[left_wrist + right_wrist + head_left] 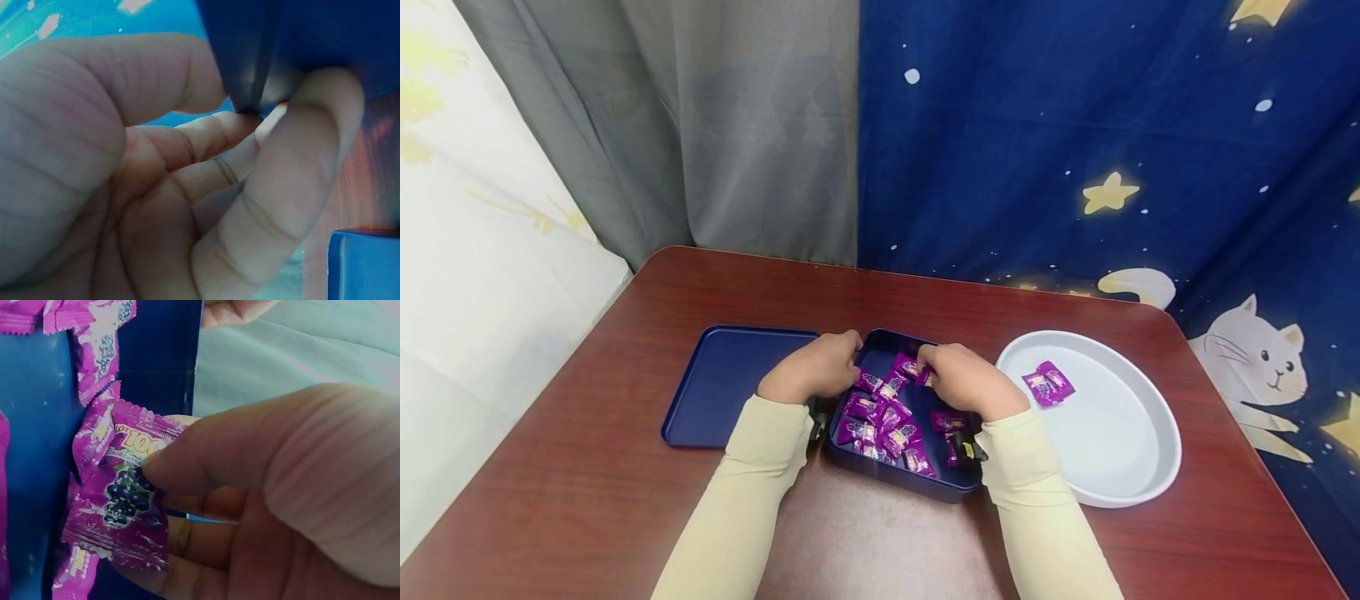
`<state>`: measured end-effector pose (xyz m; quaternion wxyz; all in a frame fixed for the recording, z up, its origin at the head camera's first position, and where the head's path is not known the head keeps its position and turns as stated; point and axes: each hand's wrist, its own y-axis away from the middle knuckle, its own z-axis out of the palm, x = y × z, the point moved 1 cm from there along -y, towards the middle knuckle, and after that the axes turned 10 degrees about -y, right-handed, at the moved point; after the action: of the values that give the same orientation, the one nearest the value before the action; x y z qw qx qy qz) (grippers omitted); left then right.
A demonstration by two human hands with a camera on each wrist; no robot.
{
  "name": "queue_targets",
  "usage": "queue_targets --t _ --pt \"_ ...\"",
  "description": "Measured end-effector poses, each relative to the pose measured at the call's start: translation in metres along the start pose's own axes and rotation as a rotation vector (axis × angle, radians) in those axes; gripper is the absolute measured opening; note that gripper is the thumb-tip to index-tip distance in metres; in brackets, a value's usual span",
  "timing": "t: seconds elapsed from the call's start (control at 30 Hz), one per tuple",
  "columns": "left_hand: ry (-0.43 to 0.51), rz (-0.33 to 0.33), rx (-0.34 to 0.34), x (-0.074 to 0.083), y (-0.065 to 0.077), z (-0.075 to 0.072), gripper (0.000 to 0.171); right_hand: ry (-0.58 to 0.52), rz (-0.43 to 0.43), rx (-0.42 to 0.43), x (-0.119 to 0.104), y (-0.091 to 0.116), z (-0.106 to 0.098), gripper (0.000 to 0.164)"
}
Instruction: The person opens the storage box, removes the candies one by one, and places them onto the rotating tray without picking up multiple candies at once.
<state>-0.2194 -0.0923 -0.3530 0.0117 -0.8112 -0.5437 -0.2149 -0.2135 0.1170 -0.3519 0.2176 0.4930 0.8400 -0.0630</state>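
Several purple wrapped candies [887, 412] lie in a dark blue rectangular box [898, 477] on the table. My right hand [966, 379] is over the far right part of the box. Between thumb and fingers it pinches one candy [119, 494], whose wrapper shows dark berries and "100" in the right wrist view. At the box's left side, my left hand [820, 367] grips the wall. In the left wrist view, the thumb and fingers lie on either side of that blue wall [300, 37].
Right of the box stands a round white tray [1120, 450] with two purple candies [1049, 384] in it. A flat dark blue lid [722, 383] lies on the reddish-brown table [587, 483] to the left. Curtains [1000, 167] hang behind the table.
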Motion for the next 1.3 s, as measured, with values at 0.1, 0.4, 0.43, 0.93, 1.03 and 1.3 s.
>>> queue_targets --t 0.1,0.4,0.43,0.93,1.03,1.3 --pt "0.0 0.001 -0.001 0.0 0.0 0.0 0.04 -0.004 -0.007 0.007 0.0 0.002 -0.003 0.021" --pt "-0.002 0.003 -0.002 0.0 0.001 -0.001 0.04 -0.044 -0.057 0.052 -0.001 0.012 -0.016 0.024" --pt "-0.002 0.003 -0.002 0.0 0.001 -0.001 0.04 -0.049 -0.065 0.055 -0.001 0.013 -0.018 0.024" --pt "0.003 0.002 0.004 0.002 0.004 -0.002 0.04 -0.08 -0.072 0.126 0.008 0.031 -0.038 0.023" --pt "0.002 0.001 0.005 0.001 0.003 -0.002 0.041 -0.073 -0.076 0.15 0.012 0.033 -0.041 0.022" --pt "0.003 0.0 0.003 0.0 0.001 -0.001 0.041 -0.081 -0.034 0.183 0.024 0.039 -0.049 0.02"
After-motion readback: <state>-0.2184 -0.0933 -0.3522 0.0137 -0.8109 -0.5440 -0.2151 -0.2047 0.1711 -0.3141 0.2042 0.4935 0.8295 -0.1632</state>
